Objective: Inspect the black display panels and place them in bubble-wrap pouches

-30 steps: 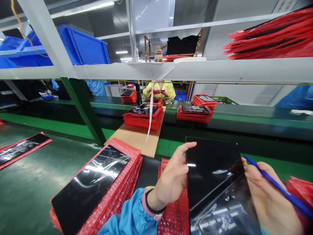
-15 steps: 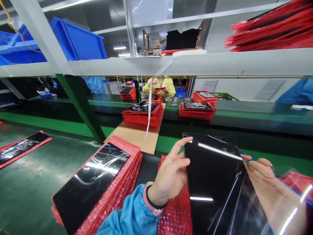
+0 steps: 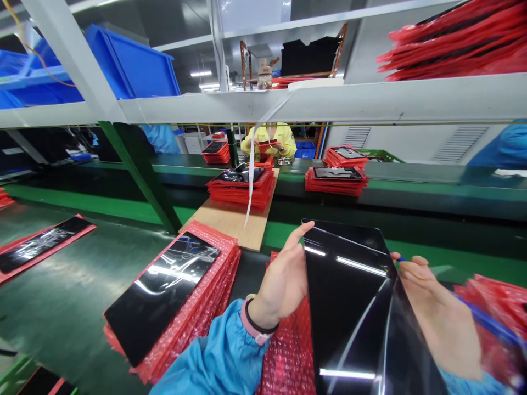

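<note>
A black glass screen panel (image 3: pixel 349 307) is held up tilted in front of me, bright ceiling lights mirrored in it. My left hand (image 3: pixel 284 280) grips its left edge, with the index finger reaching the upper left corner. At the right edge, the fingers of my right hand (image 3: pixel 436 307) are closed around a thin blue stick (image 3: pixel 486 321), blurred at its near end. Whether these fingers also grip the panel is unclear. Light streaks cross the glass like a clear film. Beneath the panel lies red bubble wrap (image 3: pixel 284 356).
To the left, a stack of red bubble-wrap sleeves (image 3: pixel 218 280) carries another black panel (image 3: pixel 164 291). A single panel (image 3: pixel 45 241) lies farther left. More red stacks (image 3: pixel 335 184) stand beyond the green ledge. A white shelf beam (image 3: pixel 197 107) crosses overhead. A person in yellow (image 3: pixel 284 142) works opposite.
The panel and both hands have shifted slightly left, and my right hand has moved closer to the panel. The view has turned a little, showing more at lower left.
</note>
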Available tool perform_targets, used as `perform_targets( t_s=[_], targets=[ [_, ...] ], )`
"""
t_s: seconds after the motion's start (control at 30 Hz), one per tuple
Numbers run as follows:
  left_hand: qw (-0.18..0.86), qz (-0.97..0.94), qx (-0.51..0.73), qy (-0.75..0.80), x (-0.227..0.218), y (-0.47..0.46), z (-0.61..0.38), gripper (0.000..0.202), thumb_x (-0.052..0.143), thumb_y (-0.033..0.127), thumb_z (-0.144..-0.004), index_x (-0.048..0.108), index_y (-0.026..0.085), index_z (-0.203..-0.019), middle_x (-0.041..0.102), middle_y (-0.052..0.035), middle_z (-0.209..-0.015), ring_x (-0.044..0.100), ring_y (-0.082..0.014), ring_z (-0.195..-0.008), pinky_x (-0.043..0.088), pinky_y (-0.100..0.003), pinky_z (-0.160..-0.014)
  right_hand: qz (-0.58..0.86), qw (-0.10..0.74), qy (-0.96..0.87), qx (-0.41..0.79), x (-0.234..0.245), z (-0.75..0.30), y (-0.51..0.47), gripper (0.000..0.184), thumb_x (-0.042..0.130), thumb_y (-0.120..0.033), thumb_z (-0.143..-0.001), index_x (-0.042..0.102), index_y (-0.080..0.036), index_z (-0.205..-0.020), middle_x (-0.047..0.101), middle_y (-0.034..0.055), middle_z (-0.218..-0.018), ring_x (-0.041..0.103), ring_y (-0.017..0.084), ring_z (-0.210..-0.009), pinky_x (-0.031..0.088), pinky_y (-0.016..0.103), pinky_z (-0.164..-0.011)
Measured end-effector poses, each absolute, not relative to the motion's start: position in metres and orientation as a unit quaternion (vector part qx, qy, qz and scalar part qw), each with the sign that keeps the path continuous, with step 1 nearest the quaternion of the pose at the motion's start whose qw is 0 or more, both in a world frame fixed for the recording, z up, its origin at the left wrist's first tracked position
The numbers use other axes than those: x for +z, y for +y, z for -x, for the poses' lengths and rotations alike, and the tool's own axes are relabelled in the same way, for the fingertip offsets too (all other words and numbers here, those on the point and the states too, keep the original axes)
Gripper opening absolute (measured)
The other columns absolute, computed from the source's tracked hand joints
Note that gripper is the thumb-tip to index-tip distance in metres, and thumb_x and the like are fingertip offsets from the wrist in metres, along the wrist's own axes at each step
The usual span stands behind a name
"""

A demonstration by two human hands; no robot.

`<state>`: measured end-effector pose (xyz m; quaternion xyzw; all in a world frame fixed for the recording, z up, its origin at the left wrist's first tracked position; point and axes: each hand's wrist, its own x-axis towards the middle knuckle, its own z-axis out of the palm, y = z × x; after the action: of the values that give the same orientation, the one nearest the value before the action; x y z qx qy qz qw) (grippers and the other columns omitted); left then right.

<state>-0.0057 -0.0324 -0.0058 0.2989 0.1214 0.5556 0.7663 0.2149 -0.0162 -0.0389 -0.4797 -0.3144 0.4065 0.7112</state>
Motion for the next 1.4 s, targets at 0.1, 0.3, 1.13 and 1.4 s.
perform_targets(
  t_s=[0.1,0.3,1.13,1.4],
  targets=[
    [0.746,-0.301,0.571,0.161,-0.010,-0.037,0.004,0.042,0.041,0.029,-0.094,0.050,0.023,-0.135,0.061,-0.0050,-0.130,0.049,-0.0241,-0.128,0.032,-0.040,-0.110,0.482,0.707,-0.293,0.426,-0.044,-0.207,-0.023,0.045,0.080,-0.026,-0.054,0.061,-0.028,-0.094,0.071,-0.0012,-0.088,0.058,0.027,-0.118,0.027,0.048,-0.115],
    [0.658,-0.358,0.601,0.279,-0.042,-0.034,0.009,0.041,0.045,0.029,-0.092,0.055,0.021,-0.131,0.041,0.0002,-0.151,0.019,-0.0176,-0.146,0.013,-0.031,-0.118,0.457,0.667,-0.365,0.462,-0.067,-0.193,-0.031,0.057,0.082,-0.027,-0.060,0.059,-0.034,-0.111,0.055,-0.0008,-0.139,0.040,0.025,-0.135,0.024,0.041,-0.115],
    [0.602,-0.390,0.473,0.511,-0.118,-0.049,0.048,0.019,0.071,0.018,-0.066,0.057,0.014,-0.079,0.057,-0.0009,-0.077,0.053,-0.0137,-0.073,0.039,-0.029,-0.075,0.444,0.639,-0.442,0.447,-0.170,-0.166,-0.013,0.034,0.068,-0.036,-0.076,0.056,-0.025,-0.105,0.064,0.0101,-0.126,0.051,0.027,-0.127,0.033,0.048,-0.108],
    [0.549,-0.429,0.502,0.513,-0.090,-0.068,0.059,0.045,0.070,0.023,-0.073,0.044,0.024,-0.109,0.062,-0.0005,-0.092,0.058,-0.0164,-0.085,0.041,-0.032,-0.083,0.473,0.621,-0.520,0.346,-0.150,-0.193,-0.024,0.044,0.067,-0.036,-0.079,0.057,-0.022,-0.119,0.057,0.0107,-0.135,0.038,0.025,-0.136,0.025,0.044,-0.113]
  ],
)
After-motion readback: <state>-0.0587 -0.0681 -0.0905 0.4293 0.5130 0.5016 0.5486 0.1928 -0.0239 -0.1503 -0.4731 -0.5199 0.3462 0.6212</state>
